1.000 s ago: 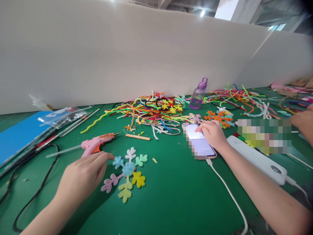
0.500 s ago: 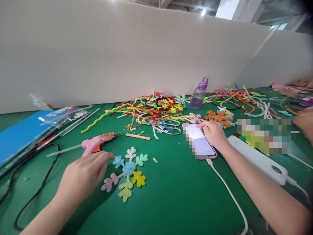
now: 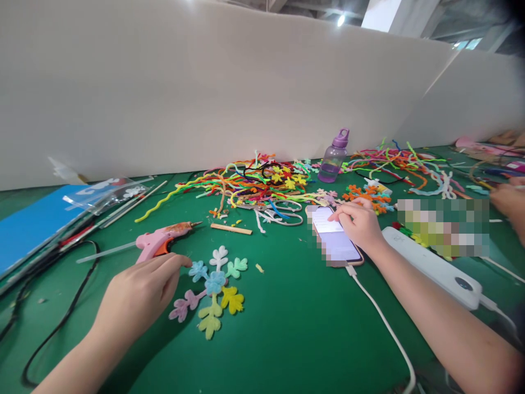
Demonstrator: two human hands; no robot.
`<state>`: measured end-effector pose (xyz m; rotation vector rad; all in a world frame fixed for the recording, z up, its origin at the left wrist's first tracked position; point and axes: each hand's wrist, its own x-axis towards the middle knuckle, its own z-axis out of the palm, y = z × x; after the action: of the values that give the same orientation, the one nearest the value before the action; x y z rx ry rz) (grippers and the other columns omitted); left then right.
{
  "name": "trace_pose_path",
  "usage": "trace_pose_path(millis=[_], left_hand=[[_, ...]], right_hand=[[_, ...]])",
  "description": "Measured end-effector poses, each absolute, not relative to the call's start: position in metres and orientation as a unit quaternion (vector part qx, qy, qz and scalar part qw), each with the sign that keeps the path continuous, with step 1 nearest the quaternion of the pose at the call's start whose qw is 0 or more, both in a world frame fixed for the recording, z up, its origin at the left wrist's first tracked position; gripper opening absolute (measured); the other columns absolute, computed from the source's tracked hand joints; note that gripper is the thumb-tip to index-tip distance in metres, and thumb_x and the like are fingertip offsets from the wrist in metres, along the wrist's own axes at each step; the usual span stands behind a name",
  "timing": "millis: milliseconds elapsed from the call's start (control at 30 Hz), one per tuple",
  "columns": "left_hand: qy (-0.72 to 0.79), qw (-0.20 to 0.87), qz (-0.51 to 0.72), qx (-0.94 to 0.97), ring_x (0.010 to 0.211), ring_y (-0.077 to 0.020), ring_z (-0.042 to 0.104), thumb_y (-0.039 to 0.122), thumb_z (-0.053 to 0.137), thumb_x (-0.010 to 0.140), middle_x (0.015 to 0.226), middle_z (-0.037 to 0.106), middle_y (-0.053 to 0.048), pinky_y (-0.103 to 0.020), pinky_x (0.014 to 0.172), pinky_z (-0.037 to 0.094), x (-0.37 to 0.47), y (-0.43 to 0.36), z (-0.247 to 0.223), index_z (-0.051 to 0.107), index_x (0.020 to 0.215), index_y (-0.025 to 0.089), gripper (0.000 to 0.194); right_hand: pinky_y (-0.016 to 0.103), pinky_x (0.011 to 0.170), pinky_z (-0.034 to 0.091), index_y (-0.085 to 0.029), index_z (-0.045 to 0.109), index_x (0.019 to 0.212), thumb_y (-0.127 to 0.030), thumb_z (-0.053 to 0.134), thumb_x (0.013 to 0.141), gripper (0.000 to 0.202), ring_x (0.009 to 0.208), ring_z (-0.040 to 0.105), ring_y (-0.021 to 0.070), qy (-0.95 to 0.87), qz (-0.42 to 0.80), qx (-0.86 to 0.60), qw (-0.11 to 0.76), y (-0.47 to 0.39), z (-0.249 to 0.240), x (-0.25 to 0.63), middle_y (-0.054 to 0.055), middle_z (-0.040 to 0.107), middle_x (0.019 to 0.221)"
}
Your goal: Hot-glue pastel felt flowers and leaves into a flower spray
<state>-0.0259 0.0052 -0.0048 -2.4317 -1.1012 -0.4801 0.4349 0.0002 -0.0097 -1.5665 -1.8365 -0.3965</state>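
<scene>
My left hand (image 3: 141, 293) rests palm down on the table, its fingers loosely bent. Its index fingertip reaches the light-blue arm of a fuzzy pipe-cleaner snowflake (image 3: 215, 282), which lies flat with white, mint, yellow, green and pink arms. Whether that fingertip presses on it I cannot tell; the thumb is hidden. Just beyond the hand lies a pink glue gun (image 3: 158, 241) with a clear glue stick in its back. My right hand (image 3: 359, 224) is over a lit smartphone (image 3: 338, 241), index finger at the screen, the other fingers loosely curled and holding nothing.
Behind are heaped pipe cleaners (image 3: 246, 183), scissors (image 3: 287, 214) and a purple water bottle (image 3: 333, 158). A white power bank (image 3: 435, 268) lies under my right forearm. A white charging cable (image 3: 383, 317) and a black cord (image 3: 61, 328) cross the table. Another person's hand (image 3: 511, 200) is at far right.
My right hand's index finger has shifted a little down the phone screen, and its other fingers have lifted slightly. My left hand and the snowflake stay where they were.
</scene>
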Motion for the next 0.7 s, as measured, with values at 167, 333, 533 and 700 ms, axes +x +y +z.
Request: trace_pose_path(millis=[167, 333, 533, 700], left_hand=[[-0.403, 0.210, -0.172, -0.874, 0.060, -0.0154, 0.066, 0.017, 0.040, 0.088, 0.084, 0.074, 0.003, -0.023, 0.052, 0.042, -0.024, 0.005, -0.004, 0.063, 0.088, 0.023, 0.024], [-0.405, 0.202, -0.170, -0.876, 0.060, -0.0158, 0.066, 0.019, 0.040, 0.088, 0.085, 0.074, 0.002, -0.023, 0.051, 0.042, -0.025, 0.005, -0.004, 0.063, 0.088, 0.024, 0.024], [-0.410, 0.197, -0.173, -0.874, 0.060, -0.0165, 0.065, 0.018, 0.036, 0.089, 0.085, 0.073, 0.001, -0.024, 0.052, 0.041, -0.025, 0.005, -0.006, 0.062, 0.089, 0.024, 0.027], [-0.415, 0.183, -0.174, -0.874, 0.060, -0.0171, 0.065, 0.019, 0.037, 0.088, 0.084, 0.073, 0.001, -0.024, 0.052, 0.041, -0.025, 0.005, -0.006, 0.063, 0.089, 0.025, 0.026]], right_hand=[[0.036, 0.094, 0.033, -0.025, 0.062, 0.057, -0.011, 0.041, 0.079, 0.033, 0.070, 0.062, 0.0156, -0.710, -0.136, -0.607, 0.328, 0.002, -0.012, 0.436, -0.006, 0.070, 0.066], [0.038, 0.091, 0.033, -0.023, 0.060, 0.064, -0.011, 0.039, 0.080, 0.029, 0.079, 0.065, 0.0171, -0.696, -0.112, -0.635, 0.317, 0.006, -0.016, 0.440, -0.004, 0.073, 0.078], [0.038, 0.088, 0.037, -0.022, 0.060, 0.071, -0.009, 0.036, 0.078, 0.028, 0.086, 0.066, 0.0202, -0.672, -0.118, -0.659, 0.317, 0.011, -0.021, 0.446, 0.000, 0.074, 0.085], [0.038, 0.087, 0.037, -0.022, 0.060, 0.072, -0.009, 0.036, 0.077, 0.027, 0.086, 0.066, 0.0209, -0.673, -0.120, -0.659, 0.313, 0.010, -0.020, 0.445, 0.001, 0.074, 0.086]])
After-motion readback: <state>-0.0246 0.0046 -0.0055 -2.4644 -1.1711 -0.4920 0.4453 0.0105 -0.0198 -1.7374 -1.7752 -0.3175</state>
